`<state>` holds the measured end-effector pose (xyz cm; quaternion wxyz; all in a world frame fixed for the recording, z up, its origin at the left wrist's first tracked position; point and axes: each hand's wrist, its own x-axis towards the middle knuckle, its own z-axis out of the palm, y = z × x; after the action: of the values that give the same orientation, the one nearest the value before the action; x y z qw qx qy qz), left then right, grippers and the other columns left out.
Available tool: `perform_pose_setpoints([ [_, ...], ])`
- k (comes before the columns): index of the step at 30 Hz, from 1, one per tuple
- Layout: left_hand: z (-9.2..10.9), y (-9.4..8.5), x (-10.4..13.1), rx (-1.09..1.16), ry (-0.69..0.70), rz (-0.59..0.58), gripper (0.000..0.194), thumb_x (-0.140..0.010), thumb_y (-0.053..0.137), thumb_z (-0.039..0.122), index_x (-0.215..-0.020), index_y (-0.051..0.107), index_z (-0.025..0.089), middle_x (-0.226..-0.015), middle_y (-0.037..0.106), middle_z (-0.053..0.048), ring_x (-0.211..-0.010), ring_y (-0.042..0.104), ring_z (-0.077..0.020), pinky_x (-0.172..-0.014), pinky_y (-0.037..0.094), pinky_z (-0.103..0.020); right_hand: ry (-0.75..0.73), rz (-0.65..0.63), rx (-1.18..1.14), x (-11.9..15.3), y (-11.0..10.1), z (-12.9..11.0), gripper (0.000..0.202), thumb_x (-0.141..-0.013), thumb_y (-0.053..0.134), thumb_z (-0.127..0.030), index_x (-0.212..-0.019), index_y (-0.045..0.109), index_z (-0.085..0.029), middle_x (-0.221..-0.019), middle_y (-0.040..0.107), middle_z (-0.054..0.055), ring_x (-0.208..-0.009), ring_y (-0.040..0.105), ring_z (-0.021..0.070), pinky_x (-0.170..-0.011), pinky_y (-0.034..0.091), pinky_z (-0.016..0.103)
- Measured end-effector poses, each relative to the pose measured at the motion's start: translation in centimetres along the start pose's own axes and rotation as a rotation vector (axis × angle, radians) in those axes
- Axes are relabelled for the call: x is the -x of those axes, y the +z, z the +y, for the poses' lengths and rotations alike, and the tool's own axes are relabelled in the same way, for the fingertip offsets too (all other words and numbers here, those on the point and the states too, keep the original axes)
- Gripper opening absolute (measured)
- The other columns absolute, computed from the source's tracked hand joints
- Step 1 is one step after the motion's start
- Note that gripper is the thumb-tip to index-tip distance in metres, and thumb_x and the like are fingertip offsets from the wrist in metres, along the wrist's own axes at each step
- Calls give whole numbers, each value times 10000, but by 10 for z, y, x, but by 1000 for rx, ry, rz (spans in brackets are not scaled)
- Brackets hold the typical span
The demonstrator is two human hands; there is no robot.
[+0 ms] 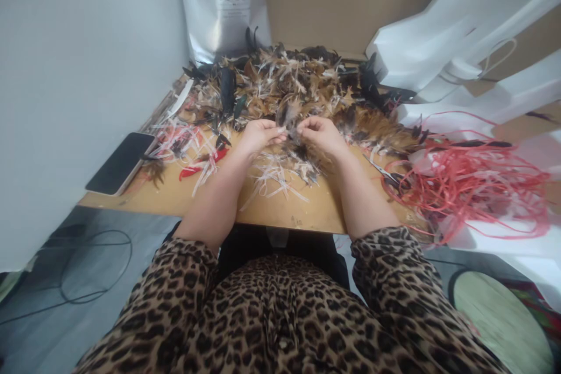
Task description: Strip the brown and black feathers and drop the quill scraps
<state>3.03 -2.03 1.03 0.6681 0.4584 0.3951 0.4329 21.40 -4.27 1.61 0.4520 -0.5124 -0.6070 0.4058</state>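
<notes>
Over the middle of the wooden table, my left hand and my right hand face each other with a small gap between the fingertips. Each is closed in a pinch on a dark grey-brown feather, whose far end blends into those behind. A large heap of loose brown, white and black feathers spreads just beyond my fingers. Below them, thin white strips lie with feather bits on the tabletop. Where exactly the feather passes through each pinch is blurred.
A phone rests at the table's left edge, near red and white strips. Scissors lie right of my arm, beside tangled red ribbon. A silver bag stands at the back, white sheeting at right.
</notes>
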Motion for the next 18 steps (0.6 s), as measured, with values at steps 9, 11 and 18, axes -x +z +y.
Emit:
perform_pose_setpoints([
  [9,-2,-5,-9,302,78,130,89,-754,658,96,-682,608,104,-716,676,-23,-650,637,-35,-698,511,-132,64,164,-199,3,29,-6,368,-568,749,-444,-754,592,-167,-644,565,-25,-570,461,83,-588,393,239],
  [11,-3,-3,-9,332,61,108,106,-757,650,82,-668,597,106,-712,674,-24,-655,638,-37,-684,507,-125,35,157,-207,3,37,-5,406,-562,748,-474,-777,580,-174,-680,575,-20,-597,475,86,-612,408,240],
  [18,-3,6,-1,271,7,17,70,-735,677,92,-694,620,89,-669,663,-27,-598,622,-35,-641,497,-117,-29,269,-133,3,43,-4,372,-662,649,-540,-732,521,-197,-657,534,-22,-611,464,98,-603,402,237],
])
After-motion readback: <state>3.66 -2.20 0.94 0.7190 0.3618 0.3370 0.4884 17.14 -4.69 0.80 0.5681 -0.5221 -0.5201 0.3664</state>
